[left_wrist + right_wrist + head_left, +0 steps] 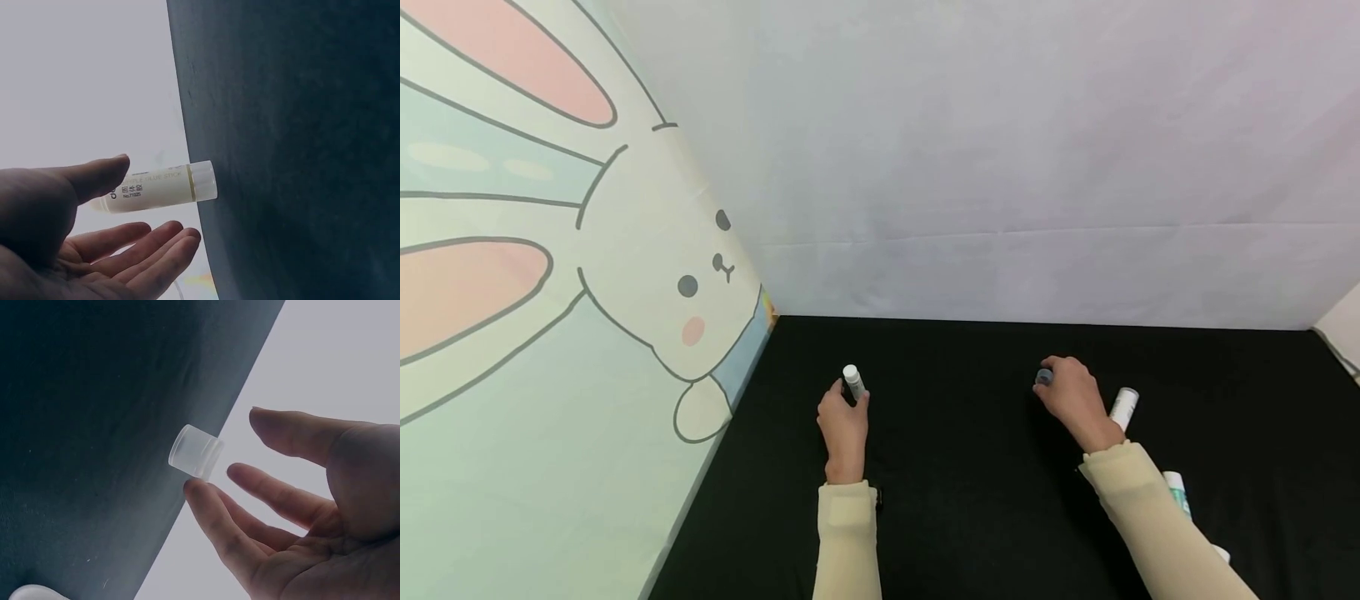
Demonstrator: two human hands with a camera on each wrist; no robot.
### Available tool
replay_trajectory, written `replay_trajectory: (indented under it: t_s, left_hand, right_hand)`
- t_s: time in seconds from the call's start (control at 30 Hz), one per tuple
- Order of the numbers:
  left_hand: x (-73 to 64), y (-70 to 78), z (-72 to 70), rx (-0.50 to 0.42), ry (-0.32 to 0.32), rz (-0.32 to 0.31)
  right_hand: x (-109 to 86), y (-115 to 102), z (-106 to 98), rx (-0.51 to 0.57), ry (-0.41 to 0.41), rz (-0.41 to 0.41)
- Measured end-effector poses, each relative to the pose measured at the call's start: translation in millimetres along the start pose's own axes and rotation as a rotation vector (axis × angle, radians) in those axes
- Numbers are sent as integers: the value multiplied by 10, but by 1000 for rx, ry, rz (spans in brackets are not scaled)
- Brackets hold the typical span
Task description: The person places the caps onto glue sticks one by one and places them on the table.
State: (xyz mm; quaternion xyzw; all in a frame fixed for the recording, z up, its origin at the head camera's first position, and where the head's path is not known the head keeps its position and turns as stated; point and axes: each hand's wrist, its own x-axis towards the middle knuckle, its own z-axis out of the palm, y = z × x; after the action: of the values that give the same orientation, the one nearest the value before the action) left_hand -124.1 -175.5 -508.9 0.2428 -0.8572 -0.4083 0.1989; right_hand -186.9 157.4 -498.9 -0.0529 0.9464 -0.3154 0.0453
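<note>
My left hand (844, 429) is beside a white glue stick (156, 189) with a translucent end and dark lettering. In the left wrist view the thumb overlaps the stick's upper edge, while the other fingers lie extended below it with a gap between. My right hand (1073, 402) reaches farther across on the right, near a short translucent cap (195, 451). One fingertip is right at the cap's lower edge; the thumb stands apart from it, and the fingers are loosely spread. In the head view this cap looks grey, partly hidden by the fingers.
Black cloth (955, 458) covers the table, with a pale wall (1000, 167) behind. A white tube (1124, 407) lies by my right wrist. Another tube with a teal label (1177, 490) and a white end (1222, 552) show past the right sleeve. A rabbit-printed wall hanging (647, 250) borders the left.
</note>
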Motion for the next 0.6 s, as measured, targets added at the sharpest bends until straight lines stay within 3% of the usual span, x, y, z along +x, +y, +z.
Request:
replay_trajectory:
  t_s: [0.6]
  left_hand:
    - [99,-46,82,-28,15,58]
  right_hand:
    - [86,22,43,-27,-6,-23]
